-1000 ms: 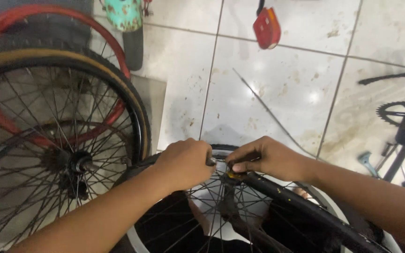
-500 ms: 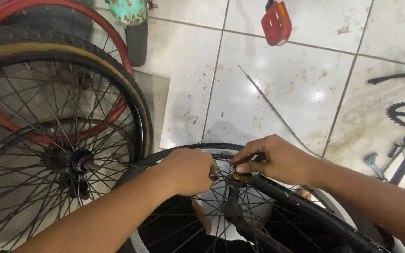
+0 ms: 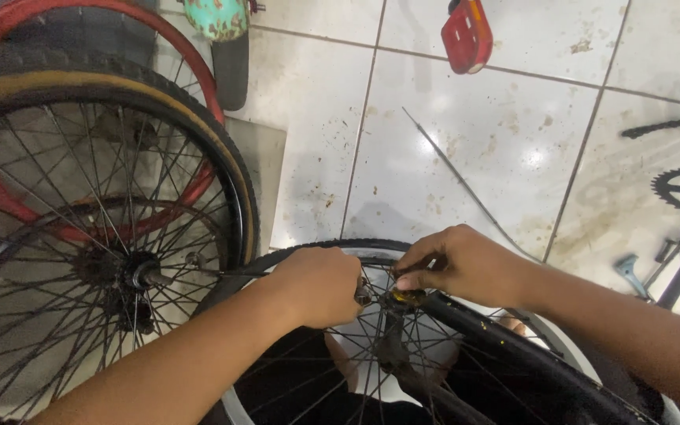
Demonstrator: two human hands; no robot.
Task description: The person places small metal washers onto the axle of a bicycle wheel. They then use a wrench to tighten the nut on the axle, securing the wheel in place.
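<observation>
Seen from the head camera, a person's left hand [image 3: 320,285] closes around the axle end while the right hand [image 3: 466,264] pinches the greasy hub nut [image 3: 404,297] at the near spoked wheel's [image 3: 308,252] centre, where a steady, square counter-hold would likely serve best.

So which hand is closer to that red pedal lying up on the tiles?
The right hand. It lies almost straight below the red pedal, at the wheel hub. The left hand sits further to the left, so slightly farther away.
</observation>
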